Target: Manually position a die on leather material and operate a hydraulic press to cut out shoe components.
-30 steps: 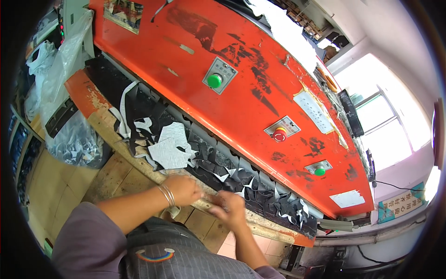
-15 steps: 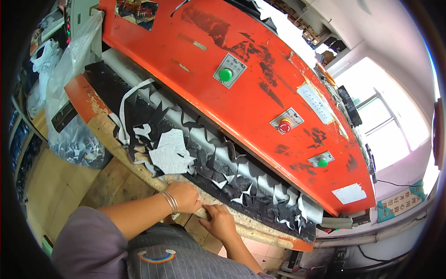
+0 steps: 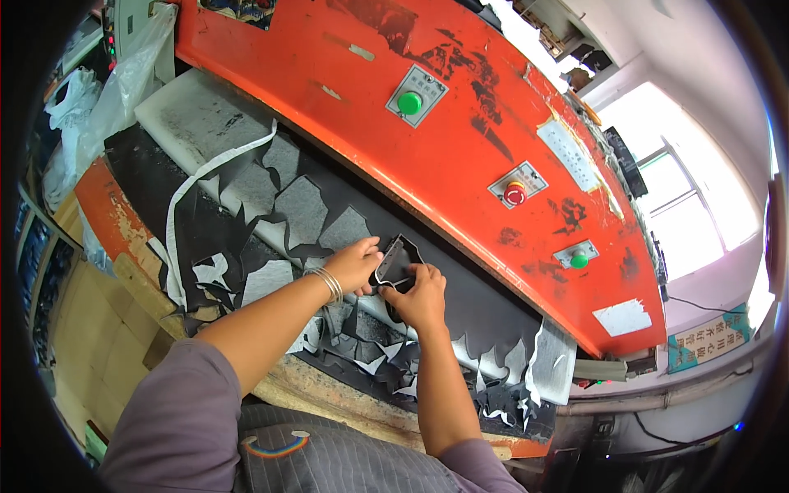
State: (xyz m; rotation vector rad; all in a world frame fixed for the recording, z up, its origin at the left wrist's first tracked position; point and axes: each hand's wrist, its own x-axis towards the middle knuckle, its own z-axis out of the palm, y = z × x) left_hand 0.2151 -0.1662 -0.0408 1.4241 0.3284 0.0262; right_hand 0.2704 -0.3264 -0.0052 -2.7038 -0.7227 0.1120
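A dark metal cutting die (image 3: 398, 260), a thin-walled outline shape, sits on the black sheet material (image 3: 485, 300) just in front of the red press. My left hand (image 3: 355, 267), with bangles at its wrist, has its fingers closed on the die's left side. On the near right side my right hand (image 3: 421, 297) grips it with thumb and fingers. Left of the die, shape-like gaps in the sheet expose the pale cutting pad (image 3: 302, 212) beneath. Jagged black and white scraps (image 3: 362, 349) lie below my wrists.
The red press beam (image 3: 345, 99) spans the far side, bearing green buttons (image 3: 409, 103) and a red stop button (image 3: 514, 193). A long pale strip (image 3: 185, 197) curls at left. Clear plastic bags (image 3: 123, 123) hang beyond it. The worn board edge (image 3: 329, 390) runs along my side.
Both hands have moved from the front board edge up onto the sheet and now hold the die. The pad and black sheet now extend further out from beneath the press beam.
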